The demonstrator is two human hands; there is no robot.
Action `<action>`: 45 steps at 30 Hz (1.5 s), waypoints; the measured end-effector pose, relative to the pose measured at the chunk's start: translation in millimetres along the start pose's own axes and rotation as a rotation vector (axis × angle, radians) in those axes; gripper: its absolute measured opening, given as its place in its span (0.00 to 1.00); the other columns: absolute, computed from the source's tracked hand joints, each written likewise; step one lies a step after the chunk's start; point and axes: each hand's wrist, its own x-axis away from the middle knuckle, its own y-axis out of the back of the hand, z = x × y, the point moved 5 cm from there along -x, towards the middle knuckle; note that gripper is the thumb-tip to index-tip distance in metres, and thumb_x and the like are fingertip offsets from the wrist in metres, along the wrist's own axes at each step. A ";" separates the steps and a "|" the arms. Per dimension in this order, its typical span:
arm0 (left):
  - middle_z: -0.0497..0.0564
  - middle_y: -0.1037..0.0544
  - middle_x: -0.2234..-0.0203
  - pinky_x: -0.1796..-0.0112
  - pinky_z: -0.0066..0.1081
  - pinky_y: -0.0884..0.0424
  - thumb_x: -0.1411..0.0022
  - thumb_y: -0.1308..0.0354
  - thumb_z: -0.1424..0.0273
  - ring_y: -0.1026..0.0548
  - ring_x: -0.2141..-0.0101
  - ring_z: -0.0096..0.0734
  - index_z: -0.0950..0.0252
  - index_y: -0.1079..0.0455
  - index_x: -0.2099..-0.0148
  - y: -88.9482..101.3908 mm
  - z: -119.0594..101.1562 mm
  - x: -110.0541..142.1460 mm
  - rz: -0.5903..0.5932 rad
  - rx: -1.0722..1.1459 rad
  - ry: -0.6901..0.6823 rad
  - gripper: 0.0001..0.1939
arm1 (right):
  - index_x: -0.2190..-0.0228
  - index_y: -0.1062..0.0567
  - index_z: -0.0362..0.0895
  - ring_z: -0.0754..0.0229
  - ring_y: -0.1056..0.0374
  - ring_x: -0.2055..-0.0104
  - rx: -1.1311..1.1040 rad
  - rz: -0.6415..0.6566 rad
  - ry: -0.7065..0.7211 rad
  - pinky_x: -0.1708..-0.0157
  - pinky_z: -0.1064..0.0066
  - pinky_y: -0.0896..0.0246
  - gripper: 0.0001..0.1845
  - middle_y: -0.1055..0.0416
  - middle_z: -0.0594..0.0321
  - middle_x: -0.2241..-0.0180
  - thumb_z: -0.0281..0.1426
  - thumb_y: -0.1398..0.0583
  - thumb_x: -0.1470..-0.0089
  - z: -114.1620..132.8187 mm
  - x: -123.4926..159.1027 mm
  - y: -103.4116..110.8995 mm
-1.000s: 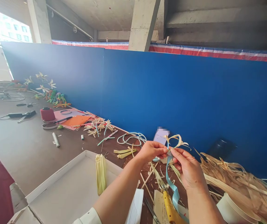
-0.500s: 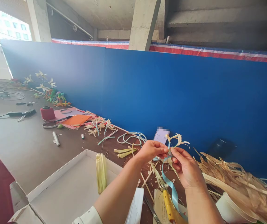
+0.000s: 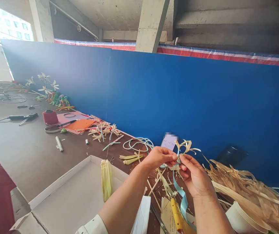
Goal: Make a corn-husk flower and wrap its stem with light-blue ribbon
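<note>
Pinching the pale flower by its base with left hand and right hand, blue ribbon trailing below, right of the white tray, I judge this wrapping, which calls for steady tension.

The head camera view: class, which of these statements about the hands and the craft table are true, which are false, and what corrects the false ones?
1. The left hand and right hand together hold a pale husk flower piece. True.
2. The shiny light blue ribbon hangs below the hands. True.
3. The yellow-handled tool lies inside the open white cardboard box. False: it lies outside, to the box's right.
4. The tall panel behind the table is green. False: it is blue.
5. A heap of dry brown husks lies to the right of the right hand. True.
</note>
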 end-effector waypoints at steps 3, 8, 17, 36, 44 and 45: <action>0.48 0.26 0.79 0.68 0.27 0.33 0.58 0.32 0.58 0.30 0.77 0.22 0.72 0.26 0.65 0.3 0.6 -0.1 -0.001 -0.014 0.015 0.23 | 0.74 0.25 0.42 0.73 0.46 0.79 -0.004 0.004 0.011 0.88 0.84 0.55 0.17 0.35 0.68 0.78 0.33 0.27 0.68 0.2 -0.7 0.5; 0.48 0.27 0.79 0.70 0.26 0.34 0.58 0.32 0.58 0.30 0.77 0.21 0.72 0.27 0.66 -1.2 -1.3 1.5 0.000 -0.022 0.021 0.22 | 0.74 0.25 0.41 0.73 0.46 0.79 0.005 0.012 0.014 0.87 0.84 0.54 0.16 0.35 0.68 0.78 0.32 0.28 0.68 0.8 -1.4 0.9; 0.49 0.27 0.79 0.70 0.26 0.33 0.58 0.32 0.58 0.30 0.77 0.22 0.72 0.27 0.66 -1.7 -2.3 0.8 -0.018 -0.040 0.020 0.23 | 0.74 0.24 0.42 0.72 0.44 0.78 0.014 -0.009 0.043 0.85 0.83 0.49 0.16 0.34 0.67 0.79 0.32 0.27 0.68 0.4 -2.3 1.3; 0.50 0.26 0.76 0.68 0.28 0.32 0.61 0.31 0.59 0.31 0.76 0.22 0.71 0.25 0.64 -0.9 -3.1 -0.4 -0.087 -0.107 -0.002 0.24 | 0.72 0.24 0.43 0.71 0.39 0.77 0.022 -0.087 0.114 0.80 0.83 0.42 0.16 0.30 0.67 0.76 0.33 0.28 0.67 0.8 -1.2 2.2; 0.48 0.28 0.79 0.70 0.27 0.34 0.58 0.32 0.63 0.33 0.77 0.20 0.71 0.26 0.66 -1.3 -3.2 -0.1 -0.112 -0.095 -0.026 0.19 | 0.71 0.24 0.43 0.72 0.39 0.77 0.011 -0.091 0.103 0.80 0.84 0.42 0.17 0.30 0.68 0.76 0.33 0.28 0.67 -0.9 0.9 -0.3; 0.48 0.27 0.78 0.69 0.27 0.34 0.58 0.32 0.63 0.33 0.77 0.20 0.71 0.26 0.66 -1.3 -2.5 -0.6 -0.108 -0.090 -0.029 0.19 | 0.71 0.24 0.43 0.72 0.39 0.77 0.011 -0.090 0.102 0.80 0.84 0.42 0.17 0.30 0.67 0.76 0.33 0.28 0.67 -0.9 1.1 -0.5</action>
